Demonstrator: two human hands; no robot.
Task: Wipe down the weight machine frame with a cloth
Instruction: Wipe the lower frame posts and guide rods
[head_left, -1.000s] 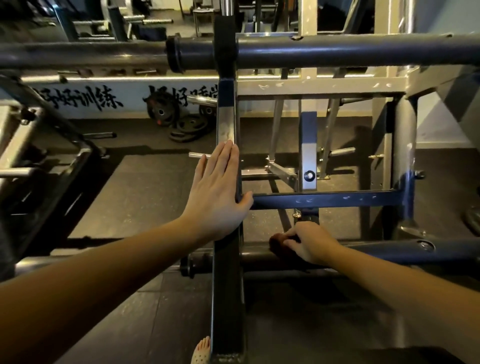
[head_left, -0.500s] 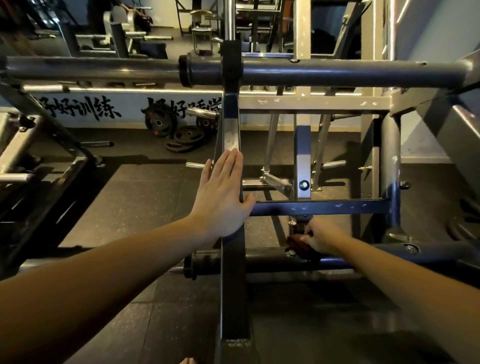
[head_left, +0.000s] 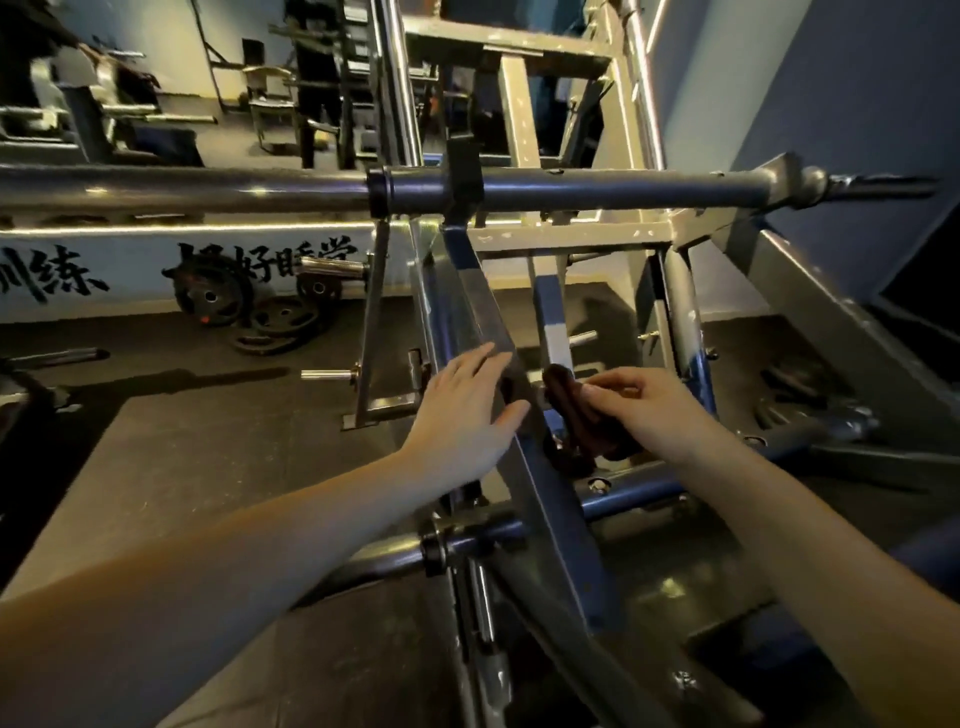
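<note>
Left hand (head_left: 462, 415): fingers straight, together, flat on slanted frame bar (head_left: 524, 452), likely bracing. Right hand (head_left: 649, 410): fingers curled, pinching dark cloth (head_left: 569, 402), ready to wipe.

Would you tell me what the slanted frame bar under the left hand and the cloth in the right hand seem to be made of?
Frame bar: likely steel, blue paint worn to bare metal along its face; it glints under the light. Cloth: a dark, soft fabric, bunched and folded in the right hand; its weave is too blurred to tell. The left hand rests flat on the bar.
</note>
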